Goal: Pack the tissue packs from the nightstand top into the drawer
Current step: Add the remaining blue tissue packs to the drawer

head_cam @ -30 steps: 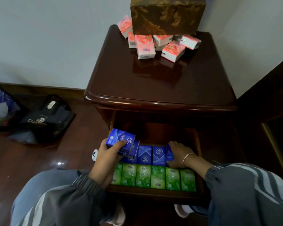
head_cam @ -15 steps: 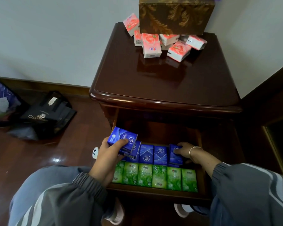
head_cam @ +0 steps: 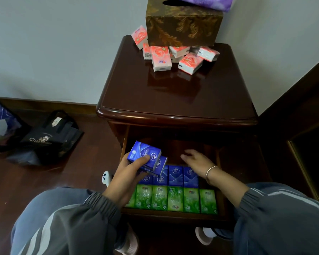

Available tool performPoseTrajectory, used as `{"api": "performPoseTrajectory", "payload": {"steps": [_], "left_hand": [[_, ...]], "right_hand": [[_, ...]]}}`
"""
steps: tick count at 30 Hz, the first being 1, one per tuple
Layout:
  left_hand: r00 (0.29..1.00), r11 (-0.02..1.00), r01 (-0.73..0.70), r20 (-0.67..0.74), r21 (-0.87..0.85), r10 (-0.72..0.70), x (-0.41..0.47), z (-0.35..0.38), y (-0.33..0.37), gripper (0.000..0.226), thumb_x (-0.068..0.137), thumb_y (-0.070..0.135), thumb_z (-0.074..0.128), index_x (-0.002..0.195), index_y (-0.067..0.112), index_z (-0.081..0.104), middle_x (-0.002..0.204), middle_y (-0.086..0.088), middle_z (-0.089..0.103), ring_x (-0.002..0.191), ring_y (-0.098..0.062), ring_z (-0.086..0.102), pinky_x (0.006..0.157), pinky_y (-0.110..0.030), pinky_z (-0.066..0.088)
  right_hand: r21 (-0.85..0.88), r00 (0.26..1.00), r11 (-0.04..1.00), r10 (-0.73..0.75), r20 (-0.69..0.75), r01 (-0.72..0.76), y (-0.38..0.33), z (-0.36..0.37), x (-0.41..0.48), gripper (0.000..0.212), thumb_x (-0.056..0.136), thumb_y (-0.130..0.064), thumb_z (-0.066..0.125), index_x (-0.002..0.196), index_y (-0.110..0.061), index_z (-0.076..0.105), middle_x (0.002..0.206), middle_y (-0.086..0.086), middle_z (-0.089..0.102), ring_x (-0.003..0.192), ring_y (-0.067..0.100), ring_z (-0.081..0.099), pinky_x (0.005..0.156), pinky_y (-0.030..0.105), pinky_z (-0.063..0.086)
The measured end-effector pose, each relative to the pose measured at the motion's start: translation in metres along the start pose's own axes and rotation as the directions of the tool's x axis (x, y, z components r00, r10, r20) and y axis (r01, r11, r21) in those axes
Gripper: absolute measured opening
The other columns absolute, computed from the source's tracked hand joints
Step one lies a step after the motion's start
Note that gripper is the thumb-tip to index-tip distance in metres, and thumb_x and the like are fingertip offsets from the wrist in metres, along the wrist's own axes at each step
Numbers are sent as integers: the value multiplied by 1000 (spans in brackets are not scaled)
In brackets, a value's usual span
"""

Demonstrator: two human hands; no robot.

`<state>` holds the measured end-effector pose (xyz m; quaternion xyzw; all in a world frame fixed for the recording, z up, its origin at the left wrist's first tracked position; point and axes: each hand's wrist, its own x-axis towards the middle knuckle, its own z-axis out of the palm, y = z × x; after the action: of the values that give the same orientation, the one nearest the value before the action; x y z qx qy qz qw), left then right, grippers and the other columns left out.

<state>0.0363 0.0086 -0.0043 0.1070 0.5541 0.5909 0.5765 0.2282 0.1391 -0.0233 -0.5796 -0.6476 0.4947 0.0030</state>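
Observation:
The open drawer of the dark wooden nightstand holds a front row of green tissue packs and, behind it, a row of blue tissue packs. My left hand grips a small stack of blue packs above the drawer's left side. My right hand hovers with relaxed fingers over the drawer's bare back part, holding nothing. Several pink tissue packs lie in a loose pile at the back of the nightstand top.
A brown patterned tissue box stands behind the pink packs, with a purple pack on top of it. A black bag and a dark plastic bag lie on the wooden floor at left. Dark furniture rises at right.
My right hand has let go of the rightmost blue pack in the row and lifted toward the drawer's back. My left hand has stayed holding its blue stack.

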Motion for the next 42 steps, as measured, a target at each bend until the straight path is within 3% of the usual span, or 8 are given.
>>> {"api": "performPoseTrajectory", "payload": {"steps": [4, 10, 16, 21, 26, 34, 37, 42], "left_hand": [[998, 998, -52, 30, -20, 52, -5, 10, -3, 41, 84, 20, 68, 122, 11, 55, 114, -11, 70, 104, -25, 68, 82, -37, 55], [995, 991, -54, 81, -121, 64, -9, 22, -5, 17, 98, 25, 49, 106, 14, 59, 95, -6, 73, 87, -19, 71, 70, -31, 58], [1000, 995, -25, 15, -100, 26, -7, 21, -2, 15, 96, 27, 53, 93, 20, 65, 81, 4, 71, 74, -8, 68, 90, -38, 48], [1000, 995, -23, 2, 96, 23, -10, 32, -12, 20, 98, 33, 49, 104, 22, 64, 100, 0, 72, 89, -12, 69, 81, -33, 48], [1000, 979, -10, 1, 205, 10, -19, 45, -23, 33, 97, 44, 45, 119, 21, 53, 110, -7, 70, 101, -25, 68, 91, -42, 53], [980, 611, -129, 7, 781, 197, -5, 26, -14, 52, 96, 40, 51, 140, 14, 44, 137, -6, 49, 128, -18, 45, 106, -33, 36], [909, 419, 54, -218, 906, 355, 7, 0, 2, 55, 93, 28, 56, 140, 4, 40, 139, -20, 42, 127, -37, 41, 105, -42, 34], [889, 314, 369, -431, 875, 156, 10, -15, -14, 71, 95, 42, 47, 151, 10, 17, 152, -18, 24, 136, -38, 30, 110, -47, 25]], "right_hand": [[368, 973, 929, -114, 200, 33, -38, 5, -45, 17, 93, -44, 49, 93, -30, 60, 93, -4, 72, 77, 8, 69, 69, 23, 51], [525, 979, 851, -130, 156, 29, -38, 8, -69, 23, 87, -11, 62, 105, -22, 53, 86, 3, 67, 74, 13, 67, 67, 27, 56], [636, 990, 771, -90, 106, 2, -27, -6, -75, 21, 88, -10, 60, 106, -21, 57, 84, 2, 68, 70, 11, 66, 63, 25, 53], [654, 986, 756, -95, 135, -17, -25, -4, -74, 20, 91, -9, 55, 106, -23, 57, 83, 1, 66, 68, 10, 61, 61, 23, 48], [664, 980, 747, -111, 167, -29, -28, 8, -70, 27, 89, -44, 56, 110, -28, 60, 93, -6, 69, 78, 9, 67, 61, 24, 50], [330, 997, 942, -40, -66, 60, -8, -28, -32, 47, 72, -22, 79, 110, -17, 52, 108, 3, 65, 86, 10, 64, 61, 14, 50], [-116, 993, 993, 6, -119, -20, 12, -60, -11, 54, 69, -21, 81, 115, -12, 54, 110, 8, 62, 95, 21, 60, 77, 28, 47], [-570, 989, 812, 148, -8, -126, 34, -51, 2, 46, 70, -26, 74, 109, -18, 52, 115, 8, 61, 102, 25, 59, 72, 24, 39]]}}
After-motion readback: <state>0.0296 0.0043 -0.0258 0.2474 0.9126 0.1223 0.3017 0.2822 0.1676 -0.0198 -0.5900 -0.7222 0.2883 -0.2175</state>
